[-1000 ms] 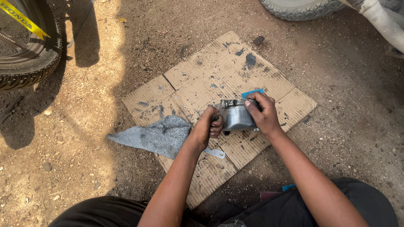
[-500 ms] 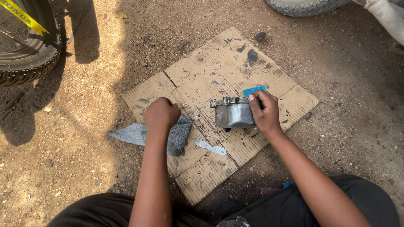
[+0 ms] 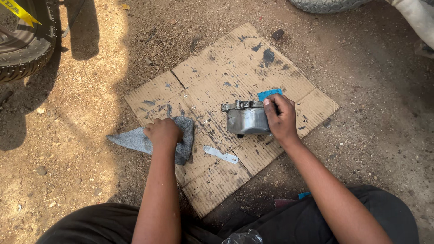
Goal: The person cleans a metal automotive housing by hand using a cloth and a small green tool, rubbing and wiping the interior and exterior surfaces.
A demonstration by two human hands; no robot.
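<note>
- Head view looks straight down on a person seated on dusty ground, dark trousers at the bottom edge and both bare forearms reaching forward.
- A flattened, grease-stained sheet of brown corrugated cardboard [image 3: 235, 68] lies on the dirt in front of the knees, its far corner pointing toward the top of the frame.
- The right hand [image 3: 281, 118] is wrapped over the right side of a dull grey metal housing with a flanged rim [image 3: 246, 118], fingers curled on top and palm against its side; the hand is closed on it, and the housing rests on the cardboard near the sheet's middle-right.
- A small blue rectangular piece [image 3: 270, 94] peeks out just beyond the right hand's fingertips, lying on the cardboard and touching or nearly touching the housing; which, I cannot tell.
- The left hand [image 3: 162, 132] is bunched into a loose fist, pressing down on a grey rag of worn cloth [image 3: 129, 140] that straddles the cardboard's left edge, half on the sheet and half on the dirt; the fingers are gathered into the cloth.
- A thin flat silvery metal strip [image 3: 220, 155] lies on the cardboard between the two forearms, apart from both hands.
- A knobbly black tyre [image 3: 27, 63] sits at the upper left, well away from the cardboard.
</note>
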